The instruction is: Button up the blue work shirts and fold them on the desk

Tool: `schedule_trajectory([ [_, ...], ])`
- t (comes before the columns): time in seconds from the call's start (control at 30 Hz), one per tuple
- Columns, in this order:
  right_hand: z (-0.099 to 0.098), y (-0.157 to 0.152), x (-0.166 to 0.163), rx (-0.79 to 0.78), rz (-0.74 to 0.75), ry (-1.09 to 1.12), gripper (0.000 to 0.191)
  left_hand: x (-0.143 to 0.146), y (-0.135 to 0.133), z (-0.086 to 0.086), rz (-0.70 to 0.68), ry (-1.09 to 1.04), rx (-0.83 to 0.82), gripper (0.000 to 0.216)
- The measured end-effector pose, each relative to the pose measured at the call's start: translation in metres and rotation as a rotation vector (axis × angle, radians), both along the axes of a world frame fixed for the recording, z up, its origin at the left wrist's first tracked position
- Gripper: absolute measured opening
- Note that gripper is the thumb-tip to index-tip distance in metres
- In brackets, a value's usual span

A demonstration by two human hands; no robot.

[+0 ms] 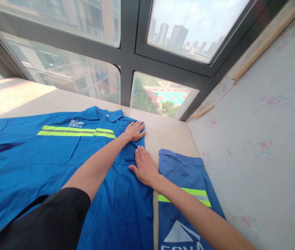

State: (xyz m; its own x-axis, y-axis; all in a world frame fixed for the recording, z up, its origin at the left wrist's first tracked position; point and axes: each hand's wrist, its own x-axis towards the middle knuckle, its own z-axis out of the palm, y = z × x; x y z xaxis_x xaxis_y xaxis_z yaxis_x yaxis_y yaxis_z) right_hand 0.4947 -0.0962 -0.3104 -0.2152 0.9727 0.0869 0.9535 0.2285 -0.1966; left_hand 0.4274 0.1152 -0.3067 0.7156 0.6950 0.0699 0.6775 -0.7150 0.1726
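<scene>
Nearest the camera, a black sleeve (50,222) is covering part of a blue shirt (56,149). From the left, the shirt is lying front up on a pale ledge (166,130), its 1 outstretched short sleeve (14,133) reaching sideways and its collar (92,113) pointing toward the window (126,59). At the shirt's right side, the left hand (134,131) is resting palm down near the shoulder, fingers slightly spread, gripping nothing; just nearer the camera, the right hand (146,167) is lying flat along the edge, fingers side by side, thumb apart, also gripping nothing. The step in hand seems to be smoothing this side, where the cloth appears to be folded in; the next move is probably calling for keeping that edge flat as the 2 palms are lifting. Farther right, another blue garment (181,168) is lying beside the shirt, partly hidden by the right forearm (189,209).
</scene>
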Motion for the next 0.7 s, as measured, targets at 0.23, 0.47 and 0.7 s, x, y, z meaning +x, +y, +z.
schedule_trajectory([
  [0.23,0.009,-0.028,-0.006,-0.058,-0.06,-0.03,0.082,0.003,0.001,-0.005,0.032,-0.045,0.0,0.069],
  [0.47,0.028,-0.029,-0.009,-0.053,-0.075,-0.126,0.07,0.002,-0.001,-0.005,0.075,-0.116,0.006,0.065],
  [0.7,0.052,0.003,0.005,-0.093,0.048,-0.355,0.043,0.0,-0.001,-0.002,0.048,-0.099,-0.016,0.067],
])
